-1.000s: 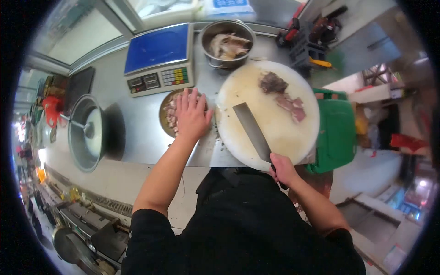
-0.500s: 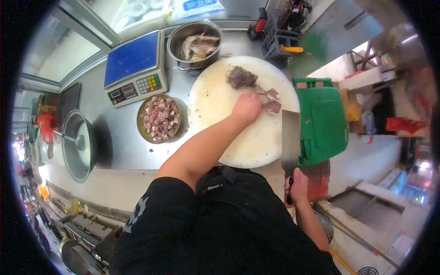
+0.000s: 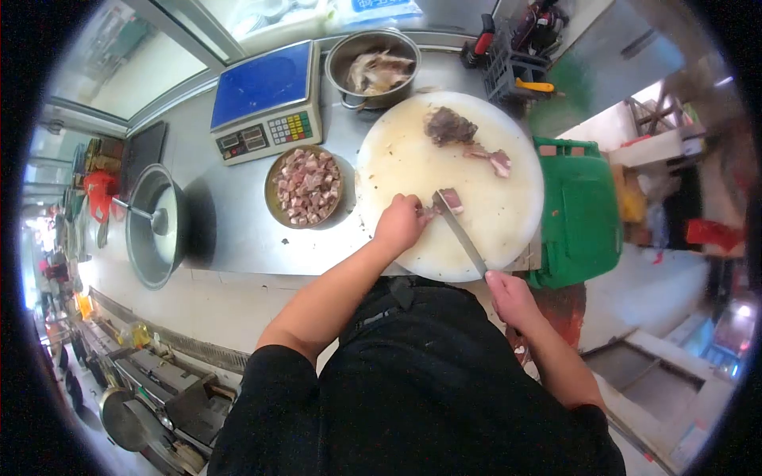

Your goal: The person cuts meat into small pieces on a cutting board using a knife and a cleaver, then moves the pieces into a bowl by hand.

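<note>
On the round white cutting board (image 3: 389,159), my left hand (image 3: 401,224) has its fingers closed on the left end of a small piece of meat (image 3: 452,200). My right hand (image 3: 512,298) grips a cleaver (image 3: 467,242) by its handle, mostly hidden in the fist. The blade is seen nearly edge-on, its tip end over the meat just right of my left fingers. Farther back on the board lie a dark chunk of meat (image 3: 450,127) and a thin meat scrap (image 3: 499,163). Left of the board stands a bowl (image 3: 272,208) of diced meat (image 3: 305,186).
A scale (image 3: 262,83) with a blue top and a metal pot (image 3: 340,57) stand behind the bowl. Against the board's right side is a green bin (image 3: 583,214). A deep basin (image 3: 135,250) with a ladle sits far left. A grey rack (image 3: 512,73) holds tools at the back.
My left hand has drawn a piece of meat toward me and left, away from the dark chunk. The cleaver has swung from the board's right edge onto that piece. The view has shifted slightly.
</note>
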The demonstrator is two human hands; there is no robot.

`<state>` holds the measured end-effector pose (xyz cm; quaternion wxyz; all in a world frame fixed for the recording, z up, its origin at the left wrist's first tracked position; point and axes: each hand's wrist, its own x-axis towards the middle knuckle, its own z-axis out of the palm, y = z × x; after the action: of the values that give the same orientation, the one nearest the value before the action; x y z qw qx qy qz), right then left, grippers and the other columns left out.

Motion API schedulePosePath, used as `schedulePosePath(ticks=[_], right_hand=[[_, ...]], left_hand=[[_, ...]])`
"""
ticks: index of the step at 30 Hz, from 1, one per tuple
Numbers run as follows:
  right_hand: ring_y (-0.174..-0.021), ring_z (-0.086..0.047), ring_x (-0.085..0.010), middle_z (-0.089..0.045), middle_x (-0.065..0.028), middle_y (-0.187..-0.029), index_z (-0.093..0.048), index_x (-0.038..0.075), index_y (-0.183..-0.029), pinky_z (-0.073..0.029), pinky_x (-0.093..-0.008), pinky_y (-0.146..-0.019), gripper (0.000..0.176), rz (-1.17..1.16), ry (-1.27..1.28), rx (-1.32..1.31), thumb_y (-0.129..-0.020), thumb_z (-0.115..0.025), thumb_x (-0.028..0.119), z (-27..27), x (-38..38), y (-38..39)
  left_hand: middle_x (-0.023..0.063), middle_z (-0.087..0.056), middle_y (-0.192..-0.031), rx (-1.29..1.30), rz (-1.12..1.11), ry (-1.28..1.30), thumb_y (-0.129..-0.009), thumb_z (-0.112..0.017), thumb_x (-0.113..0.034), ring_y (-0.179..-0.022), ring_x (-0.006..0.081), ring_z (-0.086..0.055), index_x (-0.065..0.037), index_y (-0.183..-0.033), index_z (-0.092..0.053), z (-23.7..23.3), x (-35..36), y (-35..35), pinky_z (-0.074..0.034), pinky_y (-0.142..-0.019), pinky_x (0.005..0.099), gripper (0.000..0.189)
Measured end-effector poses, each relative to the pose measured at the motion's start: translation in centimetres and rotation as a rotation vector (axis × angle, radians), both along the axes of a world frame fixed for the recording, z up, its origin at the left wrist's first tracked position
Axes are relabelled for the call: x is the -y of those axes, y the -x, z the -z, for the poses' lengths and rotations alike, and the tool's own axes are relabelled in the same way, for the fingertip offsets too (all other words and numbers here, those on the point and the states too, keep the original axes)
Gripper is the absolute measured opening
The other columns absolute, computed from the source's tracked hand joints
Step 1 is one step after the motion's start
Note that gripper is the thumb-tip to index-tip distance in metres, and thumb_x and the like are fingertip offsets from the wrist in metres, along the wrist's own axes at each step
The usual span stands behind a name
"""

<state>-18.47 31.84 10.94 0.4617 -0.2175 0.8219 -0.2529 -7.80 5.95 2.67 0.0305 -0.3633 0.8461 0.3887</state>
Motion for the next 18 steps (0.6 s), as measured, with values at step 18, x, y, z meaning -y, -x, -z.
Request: schedulePosePath(ticks=[18], right_hand=[[-0.1, -0.067, -0.0378, -0.069, -0.0257, -0.107, -0.066, -0.002, -0.117, -0.05, -0.0414, -0.09, 0.054, -0.072, -0.034, 0.017, -0.103, -0.044, 0.045, 1.7, 5.1, 0.9]], left_hand=[[0.0114, -0.063, -0.108, -0.427, 0.49, 0.518, -0.079, -0.064, -0.011, -0.107, 0.0305, -0.059, -0.009, -0.113, -0.065, 2.9, 0.5, -5.3, -0.049, -0.093, 0.0406, 0.034]])
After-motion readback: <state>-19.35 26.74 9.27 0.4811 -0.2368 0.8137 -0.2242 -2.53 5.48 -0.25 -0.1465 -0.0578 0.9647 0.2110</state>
